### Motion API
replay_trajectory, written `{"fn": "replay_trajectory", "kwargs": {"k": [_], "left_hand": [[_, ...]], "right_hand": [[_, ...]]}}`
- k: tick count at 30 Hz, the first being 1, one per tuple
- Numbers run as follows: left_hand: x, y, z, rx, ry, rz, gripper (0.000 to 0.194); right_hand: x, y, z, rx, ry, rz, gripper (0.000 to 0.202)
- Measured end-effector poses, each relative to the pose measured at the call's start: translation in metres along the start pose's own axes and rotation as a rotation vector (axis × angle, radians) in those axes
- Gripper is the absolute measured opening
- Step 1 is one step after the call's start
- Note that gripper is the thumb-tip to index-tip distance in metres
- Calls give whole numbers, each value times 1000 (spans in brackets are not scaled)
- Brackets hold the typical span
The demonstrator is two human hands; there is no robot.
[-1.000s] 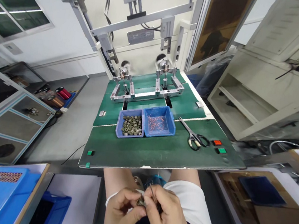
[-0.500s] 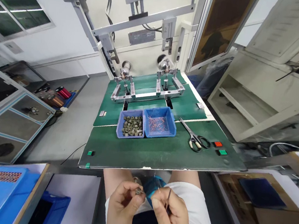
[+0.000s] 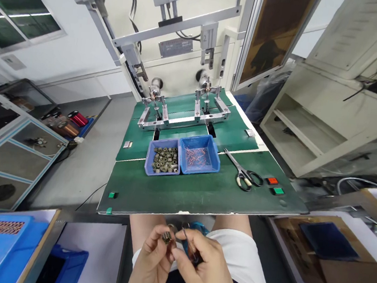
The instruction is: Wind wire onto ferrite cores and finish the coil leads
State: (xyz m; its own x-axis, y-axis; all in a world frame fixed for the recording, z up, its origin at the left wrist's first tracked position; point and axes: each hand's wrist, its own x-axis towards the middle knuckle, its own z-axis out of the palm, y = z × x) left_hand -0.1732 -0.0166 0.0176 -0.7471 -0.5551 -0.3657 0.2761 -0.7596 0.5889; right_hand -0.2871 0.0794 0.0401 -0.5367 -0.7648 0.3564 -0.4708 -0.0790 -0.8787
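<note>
Pinching a small coil over the lap

Left hand [image 3: 151, 264] grips coil [image 3: 166, 237] between fingertips, near edge below the bench [image 3: 203, 193]. Right hand [image 3: 199, 270] pinches thin tweezers [image 3: 187, 243] beside it. Coil looks light, rigid, wire fragile; hold by the body.

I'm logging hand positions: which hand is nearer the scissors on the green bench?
Right. The right hand is below the scissors, slightly left of them; the left hand, pinching a small coil, is farther left.
</note>
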Motion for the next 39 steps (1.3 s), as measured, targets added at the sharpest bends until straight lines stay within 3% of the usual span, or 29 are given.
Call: {"fn": "replay_trajectory", "kwargs": {"k": [5,13,19,23,27,30,34,39], "left_hand": [[-2,-4,-6,86,-37,70,17],[-3,-13,6,100,175,118,22],[-3,-13,6,38,65,-13,15],[0,-10,4,124,140,108,18],[-1,-6,2,235,210,196,19],[-3,-4,1,290,181,221,18],[-4,-4,-1,320,127,246,15],[-2,-6,-8,353,83,260,24]], "right_hand": [[4,-2,6,-55,-18,-44,18],[-1,-1,12,-121,18,-88,15],[-1,4,14,-94,76,-99,13],[-1,3,5,14,83,-59,9],[0,1,-2,-43,71,-170,21],[1,1,-1,-60,60,-222,25],[1,0,2,-83,95,-222,14],[2,1,0,-129,100,-249,14]]}}
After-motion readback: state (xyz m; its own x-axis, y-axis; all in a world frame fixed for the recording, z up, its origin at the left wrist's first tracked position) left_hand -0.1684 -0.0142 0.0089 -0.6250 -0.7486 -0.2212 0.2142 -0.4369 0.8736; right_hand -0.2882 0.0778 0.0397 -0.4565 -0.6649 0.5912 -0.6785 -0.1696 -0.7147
